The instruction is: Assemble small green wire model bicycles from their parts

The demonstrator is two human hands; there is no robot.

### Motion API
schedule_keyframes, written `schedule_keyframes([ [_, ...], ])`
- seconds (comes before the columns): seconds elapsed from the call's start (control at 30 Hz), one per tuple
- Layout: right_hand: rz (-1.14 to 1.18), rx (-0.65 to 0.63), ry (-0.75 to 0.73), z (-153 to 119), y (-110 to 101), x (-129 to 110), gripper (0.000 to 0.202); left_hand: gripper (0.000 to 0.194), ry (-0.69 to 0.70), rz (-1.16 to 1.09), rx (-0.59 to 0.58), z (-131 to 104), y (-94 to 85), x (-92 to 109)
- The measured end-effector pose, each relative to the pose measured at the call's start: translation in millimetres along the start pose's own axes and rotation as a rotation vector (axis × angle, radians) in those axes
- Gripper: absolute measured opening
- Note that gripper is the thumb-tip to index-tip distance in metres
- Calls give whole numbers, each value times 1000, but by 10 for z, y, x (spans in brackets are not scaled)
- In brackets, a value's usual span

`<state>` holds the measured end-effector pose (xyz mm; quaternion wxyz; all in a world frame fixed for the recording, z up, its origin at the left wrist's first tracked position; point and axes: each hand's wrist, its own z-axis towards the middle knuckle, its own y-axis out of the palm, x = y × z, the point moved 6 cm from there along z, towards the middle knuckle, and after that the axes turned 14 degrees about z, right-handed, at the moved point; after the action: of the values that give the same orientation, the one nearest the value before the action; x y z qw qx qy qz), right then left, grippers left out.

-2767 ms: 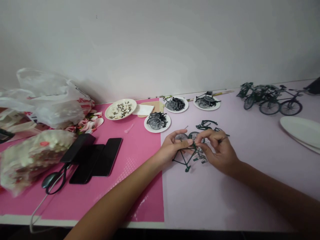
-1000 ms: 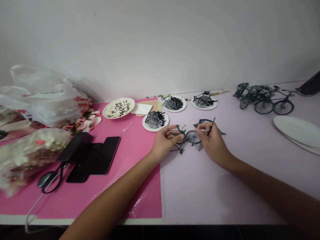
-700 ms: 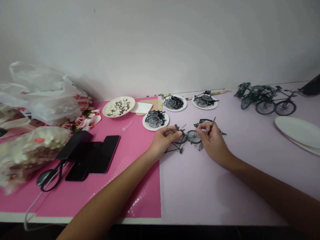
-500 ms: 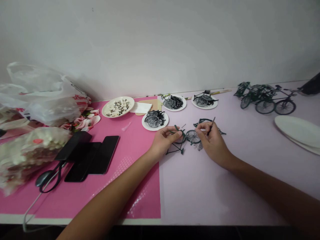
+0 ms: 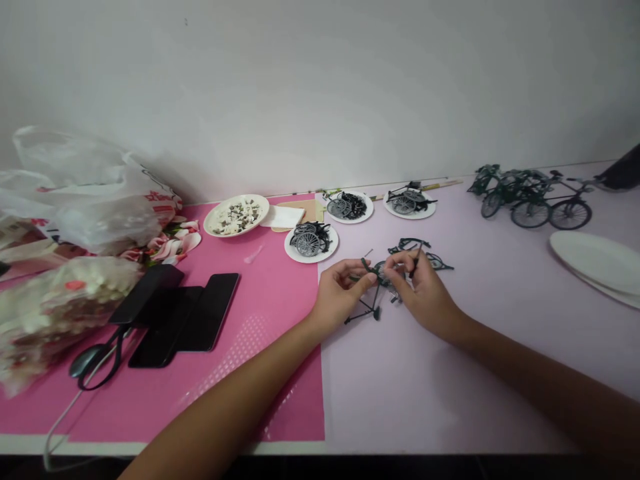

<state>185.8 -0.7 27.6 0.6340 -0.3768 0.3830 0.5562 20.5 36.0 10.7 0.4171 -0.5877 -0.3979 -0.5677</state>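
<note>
A dark green model bicycle (image 5: 369,312), partly built, is pinched between the thumb and fingers of my left hand (image 5: 343,287). Its frame points down toward me, and my fingers cover much of it. My right hand (image 5: 420,287) is closed, with a thin dark rod-like tool (image 5: 416,257) held among its fingers. The right thumb and index fingertips meet at the bicycle's spoked wheel (image 5: 384,272); whether they pinch a small part there I cannot tell. Just behind my right hand lie loose green bicycle frame parts (image 5: 440,264) on the table.
White plates of wheels (image 5: 327,252) and small dark parts (image 5: 367,215) line the back. Finished-looking model bicycles (image 5: 530,212) stand at the back right near stacked plates (image 5: 595,260). Phones (image 5: 213,313), a bowl of pale bits (image 5: 220,230) and plastic bags (image 5: 100,207) occupy the left.
My left hand has shifted right with the bicycle, bringing it closer to my right hand. The right fingertips have moved slightly left and down against the wheel.
</note>
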Motion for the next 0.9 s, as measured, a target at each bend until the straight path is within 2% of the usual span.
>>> schedule_keyframes([
  [0.5,19,-62,10,-3,52,12,36,49,-8,6,-9,-16,18,-6],
  [0.8,26,-95,13,12,51,4,36,33,10,78,-4,-1,-4,36],
  [0.9,19,-85,4,8,37,15,34,35,17,61,-37,-8,8,63],
])
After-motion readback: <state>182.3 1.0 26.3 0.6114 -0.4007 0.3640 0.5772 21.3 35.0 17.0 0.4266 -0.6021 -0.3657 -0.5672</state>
